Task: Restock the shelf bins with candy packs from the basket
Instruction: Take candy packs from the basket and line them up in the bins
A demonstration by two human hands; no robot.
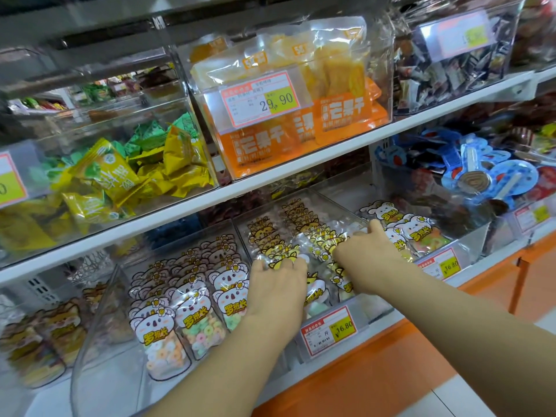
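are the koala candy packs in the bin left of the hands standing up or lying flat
Standing. The koala candy packs stand on edge in tidy overlapping rows, faces forward, leaning slightly back inside their clear bin.

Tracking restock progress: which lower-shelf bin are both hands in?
The middle bin, holding yellow cat-eared packs, between the koala-pack bin and the white-animal-pack bin; left hand and right hand both touch its packs.
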